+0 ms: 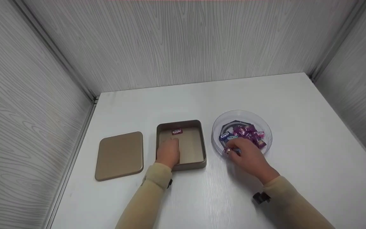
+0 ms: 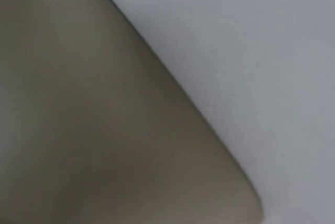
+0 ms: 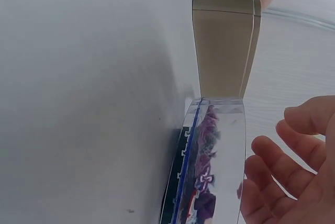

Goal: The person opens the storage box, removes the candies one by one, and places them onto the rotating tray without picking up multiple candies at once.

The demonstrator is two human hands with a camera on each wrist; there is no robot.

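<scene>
In the head view my left hand (image 1: 168, 152) reaches down into a gold square tin (image 1: 199, 164), near its left wall. Its fingers bend away from the camera, so I cannot tell whether they hold anything. One small red-wrapped candy (image 1: 177, 131) lies by the tin's far wall. At the near left rim of a clear round bowl (image 1: 267, 124), my right hand (image 1: 249, 156) pinches a purple-wrapped candy (image 1: 227, 150) at its fingertips. Several purple, pink and blue candies (image 1: 249, 132) fill the bowl's middle. Seen from the right wrist, some fingertips (image 3: 254, 200) dip behind the bowl's wall.
A flat gold lid (image 1: 119, 156) lies on the white table (image 1: 183, 105) to the left of the tin. Grey wood-grain panels (image 1: 183, 41) stand behind the table and at both sides. Mostly the tin's outer side (image 2: 104, 103) fills the left wrist view.
</scene>
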